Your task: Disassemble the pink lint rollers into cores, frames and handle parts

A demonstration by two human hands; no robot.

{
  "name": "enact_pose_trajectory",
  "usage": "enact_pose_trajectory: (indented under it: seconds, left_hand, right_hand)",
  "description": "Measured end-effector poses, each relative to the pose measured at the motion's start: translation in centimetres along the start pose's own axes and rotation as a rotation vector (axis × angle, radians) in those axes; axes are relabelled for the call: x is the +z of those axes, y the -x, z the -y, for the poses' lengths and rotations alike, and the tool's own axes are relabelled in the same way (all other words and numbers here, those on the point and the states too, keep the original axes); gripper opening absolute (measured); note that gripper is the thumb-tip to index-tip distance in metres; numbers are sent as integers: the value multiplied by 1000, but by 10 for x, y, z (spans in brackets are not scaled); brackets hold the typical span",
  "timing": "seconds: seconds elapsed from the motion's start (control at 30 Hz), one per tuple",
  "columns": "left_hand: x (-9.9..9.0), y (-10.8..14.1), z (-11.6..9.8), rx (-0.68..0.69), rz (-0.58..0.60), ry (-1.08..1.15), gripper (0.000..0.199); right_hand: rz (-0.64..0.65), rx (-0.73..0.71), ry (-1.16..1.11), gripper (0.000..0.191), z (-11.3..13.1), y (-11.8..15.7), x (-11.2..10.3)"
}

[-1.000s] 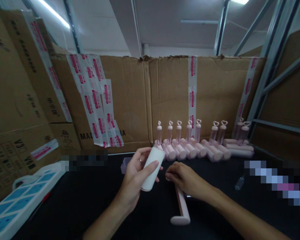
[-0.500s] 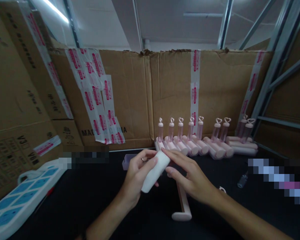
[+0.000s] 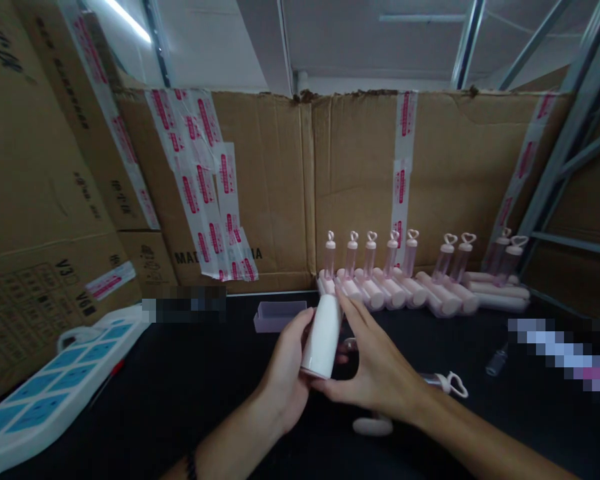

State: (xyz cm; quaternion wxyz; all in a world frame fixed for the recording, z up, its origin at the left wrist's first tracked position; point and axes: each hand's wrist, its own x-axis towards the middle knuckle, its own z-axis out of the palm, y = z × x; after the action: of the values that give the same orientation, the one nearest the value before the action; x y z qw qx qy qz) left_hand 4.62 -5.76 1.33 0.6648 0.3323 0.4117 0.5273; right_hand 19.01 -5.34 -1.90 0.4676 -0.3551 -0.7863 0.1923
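Note:
A smooth white roll [image 3: 323, 339], like a lint-roller refill, is held tilted above the dark table in front of me. My left hand [image 3: 291, 373] is closed around its left side and lower part. My right hand [image 3: 375, 357] grips it too, fingertips near the top end and thumb at the bottom edge. Below the right hand lies a pale pink plastic piece [image 3: 373, 427], mostly covered by the hand. A clear handle with a heart-shaped loop [image 3: 455, 385] shows beside my right forearm, partly hidden.
Several pink lint rollers [image 3: 387, 290] with upright heart-topped handles line the back. A clear purplish case [image 3: 280, 317] lies behind my left hand. A power strip [image 3: 65, 380] is at left, a small dark transparent piece [image 3: 497, 361] at right. Cardboard walls [image 3: 275, 193] enclose the table.
The white roll has turned more upright. My right thumb has moved down to its lower end. The view has shifted, so the scene sits further right and more of the heart loop shows.

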Motion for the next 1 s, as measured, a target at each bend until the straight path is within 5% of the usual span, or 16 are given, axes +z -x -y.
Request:
enact_pose_trajectory:
  seconds: [0.13, 0.27, 0.4, 0.57, 0.77, 1.0]
  left_hand:
    - [-4, 3, 1, 205, 123, -97, 39]
    - [-11, 3, 2, 585, 163, -489, 47]
    - [-15, 1, 1, 944, 163, -858, 60]
    - [-13, 0, 2, 841, 238, -850, 50]
    - [-15, -2, 6, 751, 211, -751, 47]
    - [-21, -13, 5, 875, 85, -919, 51]
  right_hand:
    - [-17, 163, -370, 96, -10, -5, -16]
    - [11, 309, -786, 68, -23, -9, -25]
    - [127, 287, -991, 56, -18, -10, -24]
    - [250, 234, -927, 64, -15, -6, -15]
    - [153, 294, -617, 79, -21, -4, -12]
    - [-61, 283, -451, 50, -17, -10, -20]
